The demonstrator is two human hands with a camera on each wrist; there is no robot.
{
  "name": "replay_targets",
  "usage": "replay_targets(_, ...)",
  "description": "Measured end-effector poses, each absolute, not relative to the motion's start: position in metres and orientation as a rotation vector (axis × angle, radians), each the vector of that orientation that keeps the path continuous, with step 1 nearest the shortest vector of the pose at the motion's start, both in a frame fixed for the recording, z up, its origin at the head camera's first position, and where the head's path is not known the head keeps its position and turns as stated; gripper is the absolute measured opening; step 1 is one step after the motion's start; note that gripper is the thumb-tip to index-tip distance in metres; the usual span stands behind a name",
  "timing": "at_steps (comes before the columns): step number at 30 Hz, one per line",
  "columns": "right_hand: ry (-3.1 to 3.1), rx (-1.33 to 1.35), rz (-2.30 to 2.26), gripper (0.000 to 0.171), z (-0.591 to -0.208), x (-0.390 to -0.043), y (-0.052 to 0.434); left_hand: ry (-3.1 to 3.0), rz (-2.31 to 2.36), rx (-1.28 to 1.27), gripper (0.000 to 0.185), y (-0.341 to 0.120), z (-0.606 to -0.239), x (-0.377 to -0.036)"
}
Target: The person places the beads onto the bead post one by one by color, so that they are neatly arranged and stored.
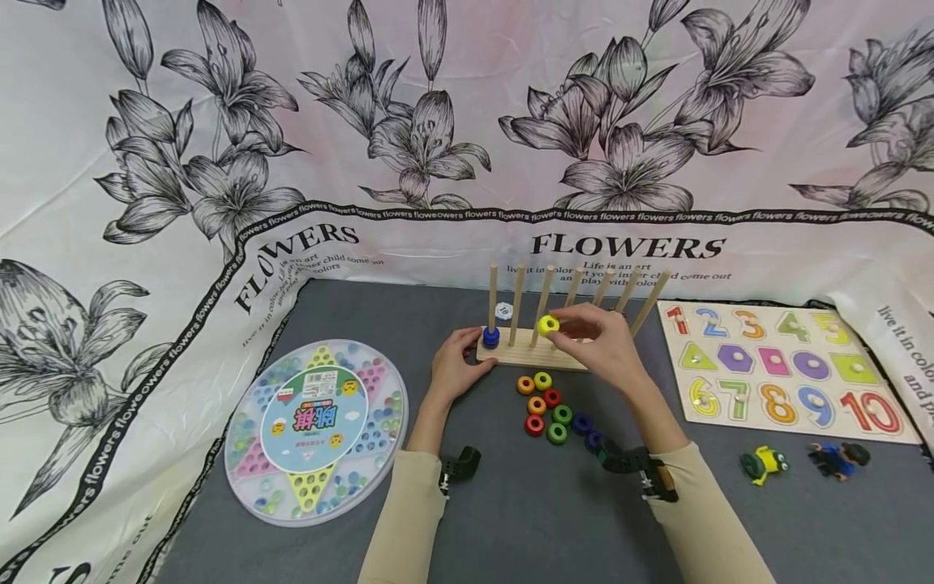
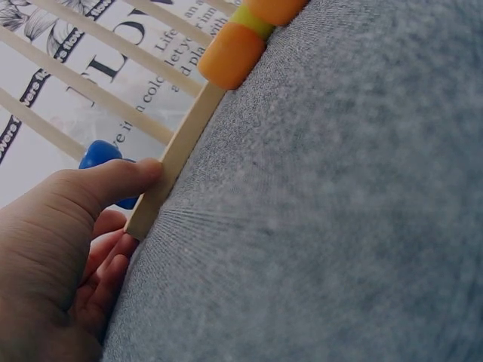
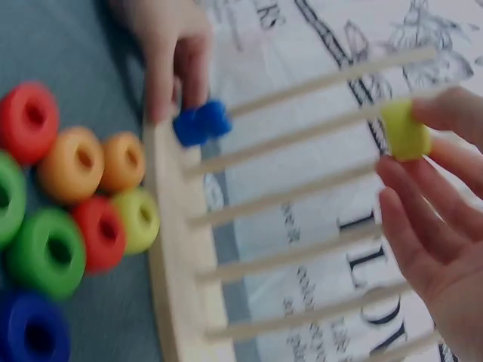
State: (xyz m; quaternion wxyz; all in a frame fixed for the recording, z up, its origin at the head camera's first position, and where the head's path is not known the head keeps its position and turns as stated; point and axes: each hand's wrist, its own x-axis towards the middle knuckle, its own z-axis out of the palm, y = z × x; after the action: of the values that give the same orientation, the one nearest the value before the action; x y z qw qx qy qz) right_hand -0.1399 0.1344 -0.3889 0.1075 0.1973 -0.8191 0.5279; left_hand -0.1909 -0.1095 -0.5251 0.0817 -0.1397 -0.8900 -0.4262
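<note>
Head view: my left hand (image 1: 456,365) grips the left end of the wooden peg board with upright dowels (image 1: 536,357). My right hand (image 1: 601,341) pinches a yellow wooden ring (image 1: 548,325) on the third dowel, at 12 o'clock from the loose coloured wooden rings (image 1: 554,410).

Left wrist view: the left thumb (image 2: 113,181) presses the board edge (image 2: 177,162); a blue ring (image 2: 102,158) sits at 10 o'clock.

Right wrist view: fingers (image 3: 453,113) clamp the yellow ring (image 3: 405,130) on a dowel, blurred.
</note>
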Motion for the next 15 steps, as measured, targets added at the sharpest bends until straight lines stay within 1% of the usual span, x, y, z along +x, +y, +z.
replay_targets(6, -2.309, 0.452, 1.549, 0.027, -0.353, -0.135, 0.107, -2.665, -1.281, -0.416, 0.057, -0.111, -0.525, -0.191)
replay_targets(15, -2.154, 0.391, 1.489, 0.025, -0.329, -0.137, 0.082, -2.639, -1.277, -0.437, 0.057, -0.111, -0.526, -0.191)
